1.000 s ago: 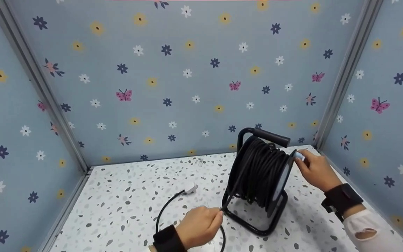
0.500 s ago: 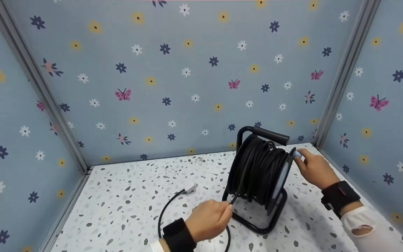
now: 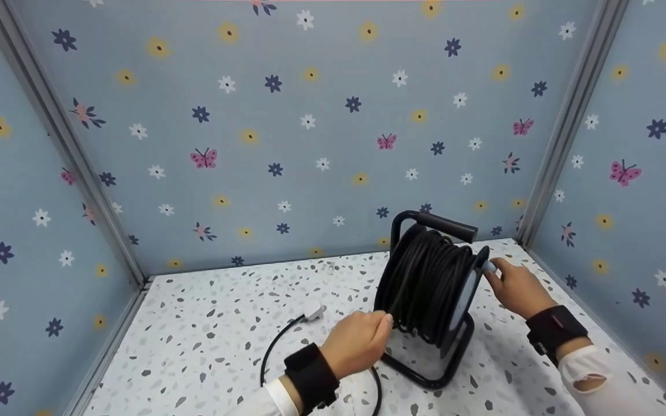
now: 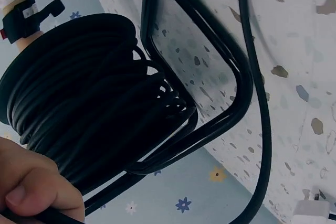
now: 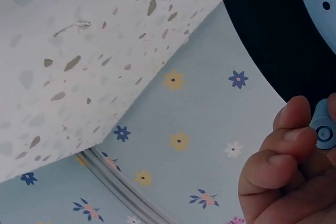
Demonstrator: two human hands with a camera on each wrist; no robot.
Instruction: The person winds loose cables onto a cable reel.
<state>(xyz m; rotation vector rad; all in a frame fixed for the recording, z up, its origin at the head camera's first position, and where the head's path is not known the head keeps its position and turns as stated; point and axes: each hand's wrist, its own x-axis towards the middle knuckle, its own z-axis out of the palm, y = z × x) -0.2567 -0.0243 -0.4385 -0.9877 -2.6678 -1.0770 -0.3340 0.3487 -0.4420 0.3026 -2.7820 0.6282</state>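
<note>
A black cable reel, wound with many turns of black cable, stands on its tubular frame at the right of the table. Curled around the loose cable, my left hand is just in front of the reel's left side. My right hand pinches the light blue crank knob on the reel's right disc. From the left hand the loose cable drops to the table and loops left to a whitish plug. In the head view the left hand hides part of the frame and cable.
The reel's carrying handle rises above the drum. A speckled white table lies under everything. Blue flowered panels enclose it at the back and both sides, with grey metal posts at the corners.
My left hand has moved right and up, closer to the drum, with the cable in its grip. The right hand has shifted slightly downward with the knob. The plug stays in place.
</note>
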